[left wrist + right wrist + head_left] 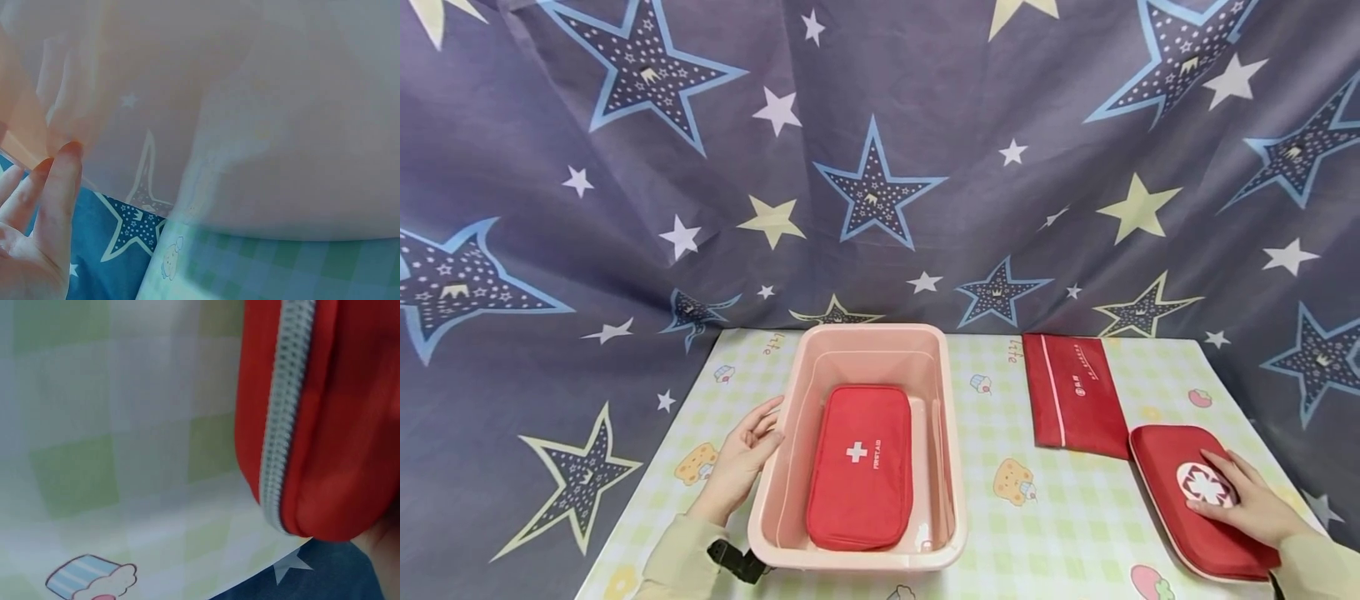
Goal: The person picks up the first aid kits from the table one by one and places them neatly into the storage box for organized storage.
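Note:
A pale pink plastic basin [951, 433] stands on the table with a red soft first aid pouch [868, 467] lying flat inside it, white cross and lettering facing up. My left hand [747, 454] is at the basin's left side, its fingertips touching the wall just under the rim; the left wrist view shows these fingers [59, 194] extended against the translucent wall. On the far right, my right hand [1251, 496] rests over a red zippered case [1172, 454] with a round white emblem, thumb and fingers spread across its top. A pale zipper [287, 419] runs along the case's edge.
A flat dark red pouch [1067, 408] with a pale stripe lies behind the zippered case. The checked tablecloth [1060, 533] has printed bears, cupcakes and strawberries. A dark curtain [925, 275] with stars hangs behind and beside the table.

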`<state>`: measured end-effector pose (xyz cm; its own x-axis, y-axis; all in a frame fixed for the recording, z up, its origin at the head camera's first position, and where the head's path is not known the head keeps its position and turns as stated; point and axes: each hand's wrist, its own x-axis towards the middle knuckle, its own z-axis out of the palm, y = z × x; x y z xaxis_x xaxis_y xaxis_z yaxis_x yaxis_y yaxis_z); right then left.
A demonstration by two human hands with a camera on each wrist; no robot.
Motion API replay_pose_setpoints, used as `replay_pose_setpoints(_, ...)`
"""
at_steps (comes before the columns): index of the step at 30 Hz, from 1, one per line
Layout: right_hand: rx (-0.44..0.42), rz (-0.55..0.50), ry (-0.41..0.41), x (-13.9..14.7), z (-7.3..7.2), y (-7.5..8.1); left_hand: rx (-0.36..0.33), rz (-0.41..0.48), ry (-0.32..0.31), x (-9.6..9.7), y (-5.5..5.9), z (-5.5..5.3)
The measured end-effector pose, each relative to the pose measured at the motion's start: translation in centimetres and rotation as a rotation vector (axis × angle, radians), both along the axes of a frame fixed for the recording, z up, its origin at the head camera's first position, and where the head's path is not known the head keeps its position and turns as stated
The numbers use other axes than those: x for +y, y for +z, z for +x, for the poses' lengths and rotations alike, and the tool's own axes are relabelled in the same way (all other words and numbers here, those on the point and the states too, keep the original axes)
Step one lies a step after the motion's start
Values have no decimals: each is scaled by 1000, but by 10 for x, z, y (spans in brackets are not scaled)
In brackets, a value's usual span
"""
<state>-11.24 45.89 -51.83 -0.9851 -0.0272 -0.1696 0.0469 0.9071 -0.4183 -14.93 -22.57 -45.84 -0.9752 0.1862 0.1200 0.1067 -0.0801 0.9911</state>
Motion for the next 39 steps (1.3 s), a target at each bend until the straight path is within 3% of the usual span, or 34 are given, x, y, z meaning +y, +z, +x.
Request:
replay_pose_setpoints(8,64,-31,42,-3,-3,6,-18,-15,14,0,-2,-1)
replay_pose_setpoints(17,116,36,65,-12,0,16,-19,-11,3,1,-2,-2)
replay_pose_setpoints(26,230,5,78,-12,3,12,-26,-11,9,1,-2,-1)
replay_pose_setpoints(39,222,-69,33,-11,9,8,10,9,-15,-1,-4,-2)
